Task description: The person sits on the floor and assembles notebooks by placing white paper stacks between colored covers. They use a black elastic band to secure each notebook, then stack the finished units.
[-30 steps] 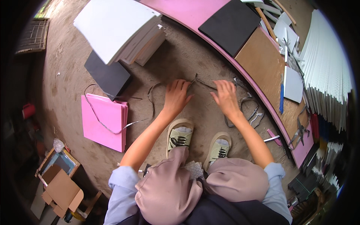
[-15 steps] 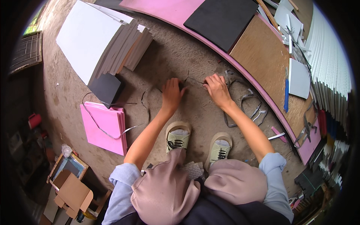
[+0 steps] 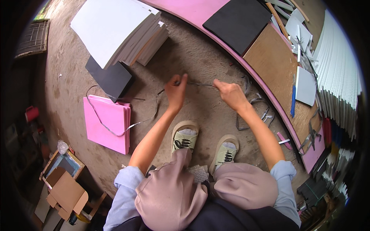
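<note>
Both hands have lifted off the floor since the earlier frame and drawn a thin grey strip taut between them. Left hand and right hand each have fingers closed on 1 end. Its long axis runs left to right, level, above the dirt floor, ahead of the 2 shoes.

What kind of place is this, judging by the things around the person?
Probably a small craft or bookbinding workshop, worked on a bare dirt floor. Signs: a stack of white boards, pink folded sheets, black sheets on a long pink board, and rows of white sheets at the right.
</note>
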{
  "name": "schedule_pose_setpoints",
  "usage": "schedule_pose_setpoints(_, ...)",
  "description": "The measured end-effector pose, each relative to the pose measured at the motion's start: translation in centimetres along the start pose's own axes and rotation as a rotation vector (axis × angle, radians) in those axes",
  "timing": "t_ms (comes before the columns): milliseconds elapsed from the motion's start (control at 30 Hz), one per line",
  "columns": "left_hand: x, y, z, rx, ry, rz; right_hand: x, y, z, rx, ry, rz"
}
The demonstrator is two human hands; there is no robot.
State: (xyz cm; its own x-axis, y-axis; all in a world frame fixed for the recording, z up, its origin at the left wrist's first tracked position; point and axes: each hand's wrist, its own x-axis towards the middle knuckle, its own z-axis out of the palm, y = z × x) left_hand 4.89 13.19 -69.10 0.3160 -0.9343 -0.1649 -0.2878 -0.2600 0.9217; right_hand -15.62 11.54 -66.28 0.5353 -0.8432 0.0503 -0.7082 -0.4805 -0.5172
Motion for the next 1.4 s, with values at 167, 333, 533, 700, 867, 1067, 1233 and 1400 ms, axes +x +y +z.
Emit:
schedule_pose_setpoints(167,1.0,-1.0,-1.0,0.217,-0.027,0.342,0.1,0.9,0.7,-0.004,-0.013,-0.084)
schedule_pose_setpoints(333,0.0,-2.4,-0.7,0.340,-0.166,0.360,-2.0,3.1,3.0,-0.053,-0.048,-0.053)
schedule_pose_setpoints(533,-0.3,-4.1,-2.0,0.693,-0.174,0.465,-3.1,4.7,3.2,-0.100,-0.076,0.029)
schedule_pose_setpoints(700,-0.7,-2.8,-3.3,0.798,-0.065,0.615,-2.7,2.8,1.1,-0.141,-0.073,0.058)
schedule_pose_setpoints(867,-2.3,0.0,-9.7,0.580,0.073,0.505,-2.0,0.7,-4.8,-0.267,-0.144,-0.004)
schedule_pose_setpoints(1067,-2.5,4.4,-18.9,0.169,0.310,0.350,6.1,-2.7,-12.3,-0.208,-0.092,-0.149)
schedule_pose_setpoints(1233,0.1,8.3,-19.4,0.207,0.328,0.388,17.3,-9.4,-11.2,0.225,0.053,-0.001)
schedule_pose_setpoints(1400,3.4,8.1,-17.8,0.196,0.394,0.425,21.5,-12.5,-6.5,0.111,0.207,0.102)
